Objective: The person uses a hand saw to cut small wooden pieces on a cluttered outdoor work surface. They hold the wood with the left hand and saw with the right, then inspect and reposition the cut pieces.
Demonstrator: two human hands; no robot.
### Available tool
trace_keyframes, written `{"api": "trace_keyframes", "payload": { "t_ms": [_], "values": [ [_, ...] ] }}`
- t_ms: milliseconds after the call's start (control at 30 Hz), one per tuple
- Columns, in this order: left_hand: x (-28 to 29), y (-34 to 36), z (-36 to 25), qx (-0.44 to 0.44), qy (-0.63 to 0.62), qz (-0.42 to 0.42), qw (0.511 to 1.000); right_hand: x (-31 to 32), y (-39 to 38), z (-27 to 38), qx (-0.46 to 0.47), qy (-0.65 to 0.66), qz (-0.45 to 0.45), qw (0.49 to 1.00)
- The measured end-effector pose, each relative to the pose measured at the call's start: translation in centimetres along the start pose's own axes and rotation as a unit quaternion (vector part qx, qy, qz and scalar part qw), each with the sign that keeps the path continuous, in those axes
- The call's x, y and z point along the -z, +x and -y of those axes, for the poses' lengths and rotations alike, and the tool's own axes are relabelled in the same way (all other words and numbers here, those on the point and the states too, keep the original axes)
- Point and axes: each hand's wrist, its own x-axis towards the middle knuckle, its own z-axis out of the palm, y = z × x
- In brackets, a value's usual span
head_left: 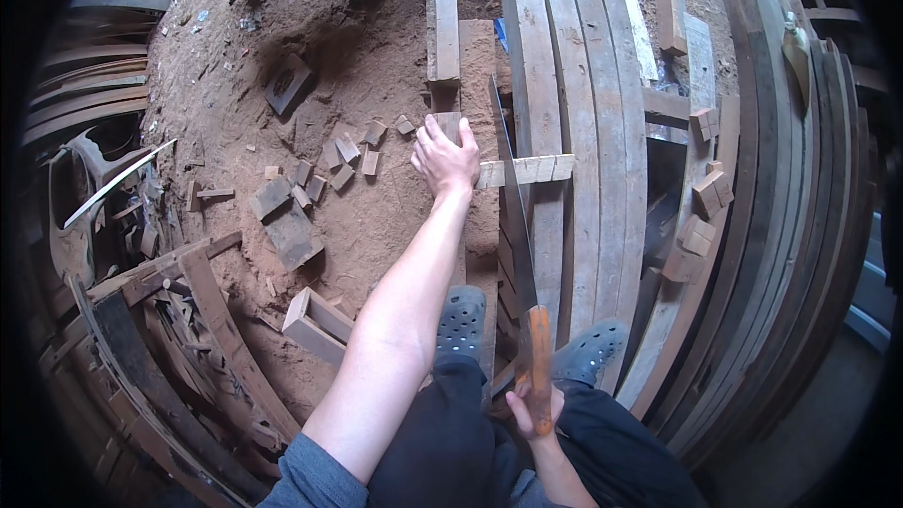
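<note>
My left hand (pixel 446 152) presses down on a wooden block (pixel 452 119), its fingers curled over the top and the thumb along the side. Beside that hand, a short pale wood strip (pixel 544 169) lies crosswise, its left end near my palm. A handsaw (pixel 523 230) stands with its long blade crossing the strip and pointing away from me. My right hand (pixel 534 408) is wrapped round its orange-brown wooden handle (pixel 538 348), low between my knees. Whether the teeth touch the strip, I cannot tell.
Several long planks (pixel 583 113) run away on the right, with more stacked boards (pixel 752 132) beyond. Small offcut blocks (pixel 346 148) lie scattered on sawdust at left. A wooden frame (pixel 315 325) sits near my left forearm. My clogs (pixel 461 322) stand by the beam.
</note>
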Motion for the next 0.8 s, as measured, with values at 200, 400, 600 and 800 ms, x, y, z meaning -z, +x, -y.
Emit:
{"api": "trace_keyframes", "payload": {
  "t_ms": [200, 400, 600, 800],
  "values": [
    [-0.04, 0.02, 0.04, -0.004, -0.002, -0.002, 1.000, -0.09, -0.04, -0.13, -0.008, 0.003, -0.003, 1.000],
    [0.10, 0.11, 0.03, 0.003, -0.014, 0.014, 1.000, -0.10, 0.00, -0.03, 0.010, -0.013, 0.001, 1.000],
    [0.36, 0.04, -0.08, 0.007, -0.006, 0.027, 1.000, 0.01, 0.02, -0.05, 0.009, -0.021, 0.004, 1.000],
    [0.38, 0.02, -0.15, 0.008, -0.002, 0.022, 1.000, -0.04, 0.01, 0.03, 0.003, -0.007, 0.004, 1.000]
  ]
}}
